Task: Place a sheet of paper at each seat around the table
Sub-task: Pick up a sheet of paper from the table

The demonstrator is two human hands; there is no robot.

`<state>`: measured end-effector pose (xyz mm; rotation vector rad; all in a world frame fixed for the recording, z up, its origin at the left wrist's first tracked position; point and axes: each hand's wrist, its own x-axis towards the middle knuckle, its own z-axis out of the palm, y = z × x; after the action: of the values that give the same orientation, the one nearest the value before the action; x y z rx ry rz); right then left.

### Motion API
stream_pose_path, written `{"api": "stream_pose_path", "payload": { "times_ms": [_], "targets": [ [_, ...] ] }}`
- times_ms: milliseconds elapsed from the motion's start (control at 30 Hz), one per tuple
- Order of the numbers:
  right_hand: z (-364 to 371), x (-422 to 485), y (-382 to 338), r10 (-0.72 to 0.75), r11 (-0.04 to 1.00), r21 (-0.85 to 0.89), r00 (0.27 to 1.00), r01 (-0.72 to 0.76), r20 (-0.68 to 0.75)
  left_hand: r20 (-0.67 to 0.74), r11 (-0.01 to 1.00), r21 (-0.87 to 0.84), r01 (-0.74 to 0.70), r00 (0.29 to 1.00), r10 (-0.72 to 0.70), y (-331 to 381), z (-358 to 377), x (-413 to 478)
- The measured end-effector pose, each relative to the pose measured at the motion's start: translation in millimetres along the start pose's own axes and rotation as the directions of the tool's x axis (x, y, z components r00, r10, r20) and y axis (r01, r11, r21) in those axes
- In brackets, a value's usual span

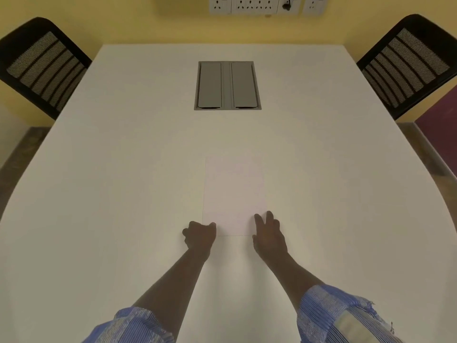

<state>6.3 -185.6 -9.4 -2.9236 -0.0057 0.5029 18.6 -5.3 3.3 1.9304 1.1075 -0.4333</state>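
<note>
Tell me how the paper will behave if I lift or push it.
The paper lies flat and looks thin, so it will probably flop if lifted by one corner. The table looks smooth, so a push from the right hand should slide it easily, perhaps skewing it.

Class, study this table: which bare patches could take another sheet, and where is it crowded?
Bare table runs along the left edge by the left chair and the right edge by the right chair, plus a strip between the grey hatch and the sheet of paper. Crowded at the near middle, where left hand and right hand meet the sheet.
</note>
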Motion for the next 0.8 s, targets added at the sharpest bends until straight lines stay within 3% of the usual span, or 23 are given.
{"api": "stream_pose_path", "payload": {
  "times_ms": [367,800],
  "targets": [
    [2.3,18.4,2.4,-0.003,1.000,-0.004,0.999,0.002,-0.047,0.007,0.993,-0.098,0.069,0.998,-0.068,13.2,6.3,24.9],
    [0.0,30.4,-0.2,-0.010,1.000,0.001,0.998,0.010,-0.059,-0.017,0.981,-0.058,-0.185,0.983,0.184,25.7,2.4,31.6]
  ]
}}
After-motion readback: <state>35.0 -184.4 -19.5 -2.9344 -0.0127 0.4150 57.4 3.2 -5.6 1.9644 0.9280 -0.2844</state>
